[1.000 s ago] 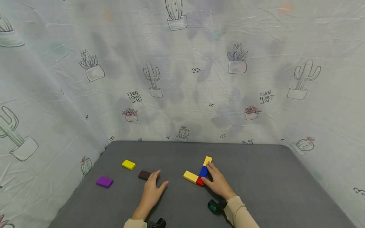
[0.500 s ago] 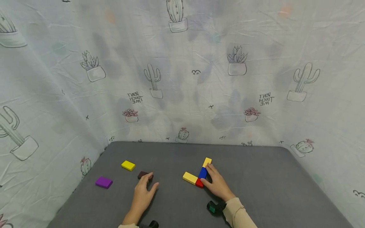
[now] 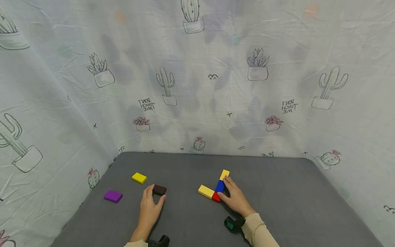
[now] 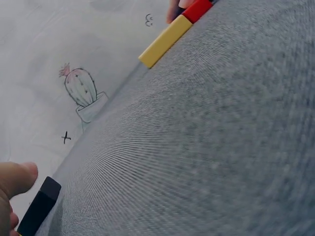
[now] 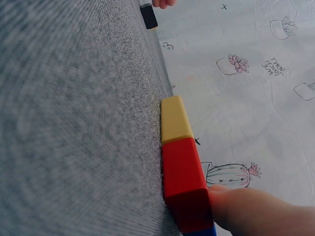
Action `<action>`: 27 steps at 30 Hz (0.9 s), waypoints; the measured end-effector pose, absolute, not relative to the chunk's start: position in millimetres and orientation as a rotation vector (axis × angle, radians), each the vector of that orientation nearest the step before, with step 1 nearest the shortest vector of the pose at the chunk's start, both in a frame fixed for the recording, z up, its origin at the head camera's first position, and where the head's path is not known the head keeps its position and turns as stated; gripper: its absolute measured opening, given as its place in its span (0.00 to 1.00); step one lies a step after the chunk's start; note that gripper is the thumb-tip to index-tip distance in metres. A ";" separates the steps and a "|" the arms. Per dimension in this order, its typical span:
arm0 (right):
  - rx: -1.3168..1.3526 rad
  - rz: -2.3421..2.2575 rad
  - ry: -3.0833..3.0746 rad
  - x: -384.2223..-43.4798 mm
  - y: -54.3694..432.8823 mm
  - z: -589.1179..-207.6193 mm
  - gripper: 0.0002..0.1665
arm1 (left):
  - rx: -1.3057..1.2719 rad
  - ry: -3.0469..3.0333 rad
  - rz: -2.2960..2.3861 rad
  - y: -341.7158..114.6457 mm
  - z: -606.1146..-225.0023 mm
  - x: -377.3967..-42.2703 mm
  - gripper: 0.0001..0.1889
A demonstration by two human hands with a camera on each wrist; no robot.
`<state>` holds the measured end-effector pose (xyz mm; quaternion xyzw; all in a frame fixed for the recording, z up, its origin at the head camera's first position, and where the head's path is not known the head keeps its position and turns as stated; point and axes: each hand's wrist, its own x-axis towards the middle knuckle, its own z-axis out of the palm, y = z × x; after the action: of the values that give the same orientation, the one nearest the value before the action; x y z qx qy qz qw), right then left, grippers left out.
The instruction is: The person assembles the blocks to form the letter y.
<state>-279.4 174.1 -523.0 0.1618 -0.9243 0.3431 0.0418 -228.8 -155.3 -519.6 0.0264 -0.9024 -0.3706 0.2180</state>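
Note:
On the grey table my left hand (image 3: 149,210) curves beside a dark brown block (image 3: 159,190). Its index fingertip is at the block's left end, with the thumb held apart in front. In the left wrist view, a small gap shows between the thumb (image 4: 22,177) and the dark block (image 4: 40,206). My right hand (image 3: 237,199) rests along the right side of a V of touching blocks. Its thumb touches the red block (image 3: 216,197); its fingers lie by the blue block (image 3: 219,186) and the far pale yellow block (image 3: 225,174). Another pale yellow block (image 3: 206,191) meets the red one.
A bright yellow block (image 3: 139,177) and a purple block (image 3: 113,196) lie flat at the left of the table (image 3: 287,199). Behind stands a pale curtain (image 3: 197,103) printed with cacti. Black wrist devices (image 3: 234,223) sit below both hands.
My left hand has moved left across the dark brown block, uncovering its right part; its fingers are now at the left end. The right hand and the V of blocks have stayed in place.

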 end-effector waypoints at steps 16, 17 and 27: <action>0.491 1.047 -2.840 -281.2 173.4 -521.4 0.44 | 0.128 -2.516 -1.025 -158.1 -517.8 -231.4 0.34; 0.492 1.048 -2.840 -281.0 173.5 -521.5 0.44 | 0.132 -2.516 -1.021 -158.4 -517.7 -231.7 0.33; 0.488 1.054 -2.835 -281.6 174.3 -523.8 0.44 | 0.191 -2.562 -1.033 -161.0 -520.2 -237.1 0.37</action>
<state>-281.6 174.3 -523.8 0.1590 -0.9246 0.3439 0.0391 -237.1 -161.0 -520.2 0.0677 -0.9092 -0.3667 0.1852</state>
